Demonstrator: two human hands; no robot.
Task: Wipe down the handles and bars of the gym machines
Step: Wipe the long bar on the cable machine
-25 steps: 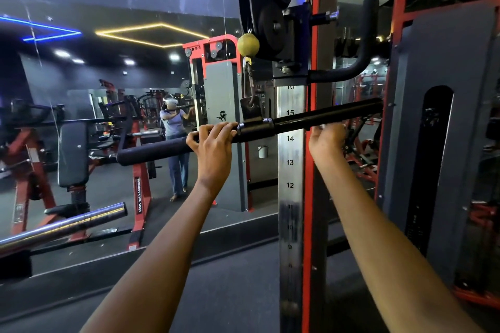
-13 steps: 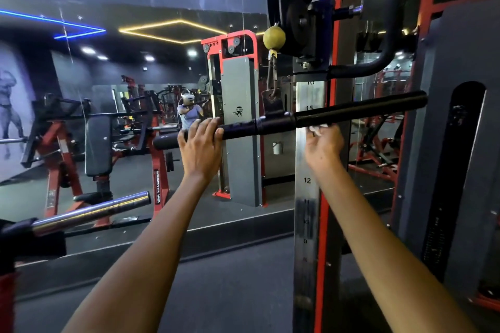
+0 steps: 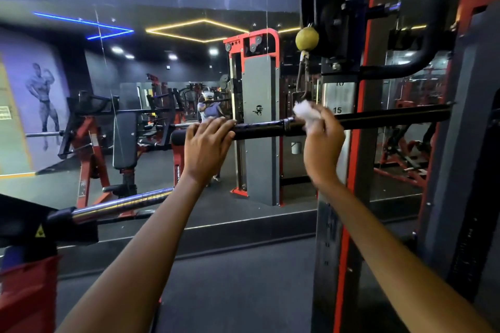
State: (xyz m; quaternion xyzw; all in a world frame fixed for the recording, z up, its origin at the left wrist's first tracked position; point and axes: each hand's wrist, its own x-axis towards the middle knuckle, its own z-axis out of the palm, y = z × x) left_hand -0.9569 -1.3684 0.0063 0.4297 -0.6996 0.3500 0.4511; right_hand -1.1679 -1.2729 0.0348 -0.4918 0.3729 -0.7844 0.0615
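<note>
Two hands up on one black bar (image 3: pixel 378 117), which hangs roughly level at chest height off the cable machine, crossing in front of the steel numbered post (image 3: pixel 338 105). Left hand (image 3: pixel 207 147) is draped over the padded left grip, fingers (image 3: pixel 216 124) curled over the top, steadying it. Right hand (image 3: pixel 322 140) is wrapped round the bar near the center collar w/ a white cloth (image 3: pixel 304 112) bunched inside the grip; cloth pokes out above the knuckles. So both hands closed round the bar, right one w/ cloth between palm and metal. Handling, judged: bar is rigid, smooth painted metal in the middle, prob slick under a cloth; padded ends softer, grippier. It hangs from a link under the yellow ball (image 3: pixel 307 38), so likely swings or twists if pushed one-sided, hence the left-hand brace. Cloth is light, soft, crumples easy; best kept wrapped fully round the tube. Right stretch of bar toward the grey guard panel looks unwiped, can't tell for sure. Mirror behind shows other machines and a chrome bar (image 3: pixel 121 204) low left.
</note>
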